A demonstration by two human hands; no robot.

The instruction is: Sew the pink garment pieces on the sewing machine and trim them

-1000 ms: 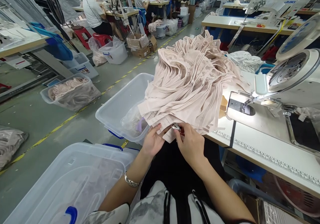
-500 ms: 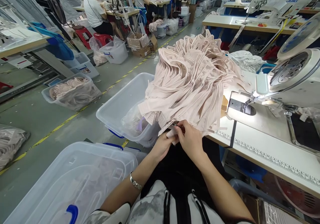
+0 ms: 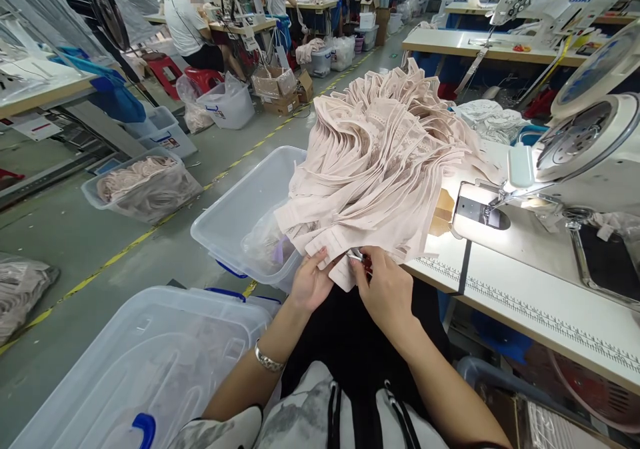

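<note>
A large heap of pale pink bras, with straps and lace, covers the left end of the sewing table and hangs over its front edge. My left hand pinches the end of a bra band between thumb and fingers at the heap's near edge. Close beside it, my right hand is closed around small thread snips; a bit of metal and a reddish part show, the rest is hidden by the fingers. Below the snips, between both hands, hangs another pale band end.
Right of the heap stands a lit sewing machine on the white table with a printed ruler. A clear plastic bin is at the left, a lidded bin nearer. Co-workers sit further back.
My left hand has moved slightly left and opened out from under the cloth onto a band end. The snips show more clearly in my right hand, and the band ends have spread apart.
</note>
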